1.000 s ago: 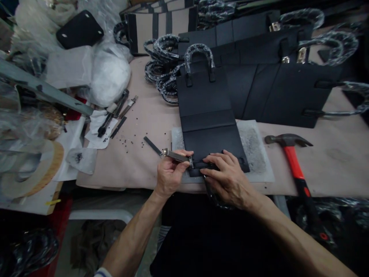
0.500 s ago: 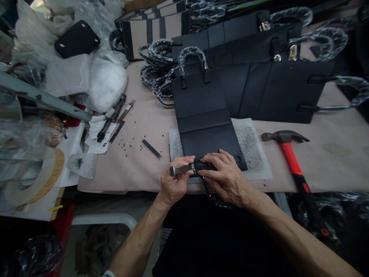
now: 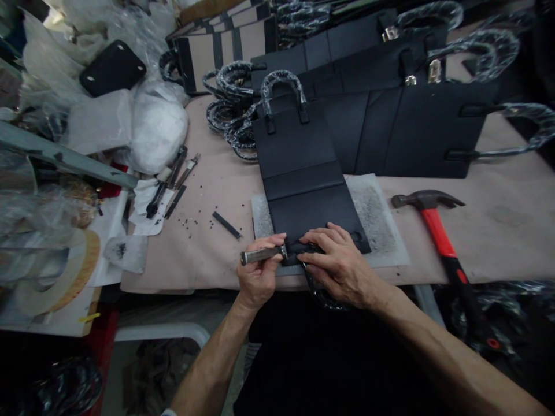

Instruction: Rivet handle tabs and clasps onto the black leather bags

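My left hand point(image 3: 259, 271) grips a metal punch point(image 3: 262, 254) by its shaft. The punch leans to the left, its working end close to the near edge of a black leather bag panel point(image 3: 303, 173). My right hand point(image 3: 340, 263) is closed over a strap tab of the bag handle point(image 3: 316, 294) on that edge, fingertips pressing on it. That plastic-wrapped handle hangs partly under my palm. A second wrapped handle point(image 3: 284, 78) is fixed at the panel's far end. Beneath the panel lies a worn pale board point(image 3: 377, 216).
To the right rests a claw hammer point(image 3: 440, 234) with a red and black grip. More black panels point(image 3: 425, 133) with wrapped handles are piled behind. Left are a dark strip point(image 3: 227, 225), scattered black bits, hand tools point(image 3: 167, 182), a tape roll point(image 3: 82, 277) and plastic bags point(image 3: 158, 127).
The punch has tipped further over to the left, showing more of its shaft, as my left hand shifts slightly left. My right hand stays on the tab.
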`<move>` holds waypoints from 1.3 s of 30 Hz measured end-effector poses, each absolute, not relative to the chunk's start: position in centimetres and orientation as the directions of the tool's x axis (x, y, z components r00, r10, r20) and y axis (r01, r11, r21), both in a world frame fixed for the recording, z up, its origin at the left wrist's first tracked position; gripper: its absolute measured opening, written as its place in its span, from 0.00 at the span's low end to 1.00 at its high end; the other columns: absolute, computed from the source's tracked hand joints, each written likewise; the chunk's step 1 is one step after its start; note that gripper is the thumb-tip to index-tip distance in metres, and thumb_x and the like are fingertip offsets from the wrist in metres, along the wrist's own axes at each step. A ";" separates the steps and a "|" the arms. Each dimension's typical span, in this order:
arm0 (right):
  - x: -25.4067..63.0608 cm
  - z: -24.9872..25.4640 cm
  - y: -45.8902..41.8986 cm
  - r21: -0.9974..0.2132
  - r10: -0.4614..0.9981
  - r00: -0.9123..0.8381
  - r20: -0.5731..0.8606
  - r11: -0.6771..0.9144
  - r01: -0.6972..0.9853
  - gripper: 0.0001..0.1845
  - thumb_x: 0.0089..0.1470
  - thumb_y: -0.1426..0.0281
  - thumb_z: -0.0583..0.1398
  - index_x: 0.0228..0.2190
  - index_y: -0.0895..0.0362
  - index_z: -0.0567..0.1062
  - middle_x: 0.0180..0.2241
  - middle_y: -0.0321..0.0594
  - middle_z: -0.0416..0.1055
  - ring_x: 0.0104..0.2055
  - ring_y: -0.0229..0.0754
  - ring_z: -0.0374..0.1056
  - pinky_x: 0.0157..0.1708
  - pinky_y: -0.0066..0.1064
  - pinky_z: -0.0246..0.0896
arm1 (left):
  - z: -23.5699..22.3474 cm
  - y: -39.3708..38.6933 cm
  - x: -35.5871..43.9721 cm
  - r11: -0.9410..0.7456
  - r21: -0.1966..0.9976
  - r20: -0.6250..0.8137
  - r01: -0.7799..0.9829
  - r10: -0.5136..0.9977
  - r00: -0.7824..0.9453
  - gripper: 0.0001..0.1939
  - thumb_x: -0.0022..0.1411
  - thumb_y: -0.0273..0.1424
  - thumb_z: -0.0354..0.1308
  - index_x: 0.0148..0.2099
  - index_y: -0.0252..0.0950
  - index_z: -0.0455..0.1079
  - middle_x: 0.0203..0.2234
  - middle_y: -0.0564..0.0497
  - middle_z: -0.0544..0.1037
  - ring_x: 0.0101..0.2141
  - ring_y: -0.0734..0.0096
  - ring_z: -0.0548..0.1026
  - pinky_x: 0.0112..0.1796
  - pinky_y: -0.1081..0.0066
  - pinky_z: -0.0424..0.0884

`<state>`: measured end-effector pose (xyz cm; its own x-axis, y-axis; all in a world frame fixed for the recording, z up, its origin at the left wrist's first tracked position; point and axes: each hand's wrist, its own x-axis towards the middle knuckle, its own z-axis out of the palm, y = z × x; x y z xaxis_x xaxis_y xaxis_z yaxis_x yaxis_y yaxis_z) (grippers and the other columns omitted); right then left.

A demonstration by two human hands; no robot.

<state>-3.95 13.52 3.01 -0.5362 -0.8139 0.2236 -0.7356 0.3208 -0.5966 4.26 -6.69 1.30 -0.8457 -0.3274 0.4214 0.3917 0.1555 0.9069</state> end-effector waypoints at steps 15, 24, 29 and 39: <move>-4.0 2.7 13.5 -0.595 -0.802 -0.543 0.250 0.315 -0.739 0.12 0.64 0.68 0.59 0.46 0.51 0.79 0.55 0.44 0.70 0.60 0.52 0.63 0.67 0.59 0.44 | 1.0 -6.5 4.2 0.162 0.919 0.394 0.359 -0.380 -0.837 0.09 0.68 0.21 0.61 0.48 0.36 0.69 0.43 0.47 0.80 0.49 0.56 0.82 0.54 0.50 0.77; -4.0 2.9 13.5 -0.606 -0.797 -0.551 0.245 0.318 -0.729 0.12 0.64 0.69 0.59 0.46 0.51 0.79 0.55 0.44 0.71 0.60 0.52 0.64 0.67 0.59 0.44 | 1.0 -6.5 4.2 0.171 0.920 0.392 0.354 -0.357 -0.848 0.08 0.69 0.24 0.62 0.48 0.37 0.69 0.43 0.47 0.80 0.49 0.55 0.82 0.53 0.49 0.77; -3.9 2.8 13.5 -0.607 -0.796 -0.555 0.241 0.322 -0.726 0.12 0.63 0.68 0.59 0.47 0.51 0.79 0.55 0.45 0.71 0.60 0.52 0.64 0.67 0.59 0.44 | 0.8 -6.4 4.2 0.269 0.898 0.426 0.348 -0.341 -0.838 0.07 0.70 0.26 0.61 0.49 0.37 0.68 0.44 0.47 0.80 0.49 0.57 0.82 0.53 0.49 0.78; -3.9 2.7 13.5 -0.613 -0.792 -0.554 0.258 0.308 -0.727 0.12 0.64 0.69 0.59 0.47 0.52 0.78 0.55 0.45 0.71 0.60 0.52 0.64 0.66 0.57 0.44 | 0.5 -5.7 5.4 0.407 0.853 0.480 0.326 -0.365 -0.798 0.06 0.71 0.26 0.59 0.49 0.37 0.66 0.45 0.45 0.79 0.50 0.56 0.81 0.53 0.48 0.78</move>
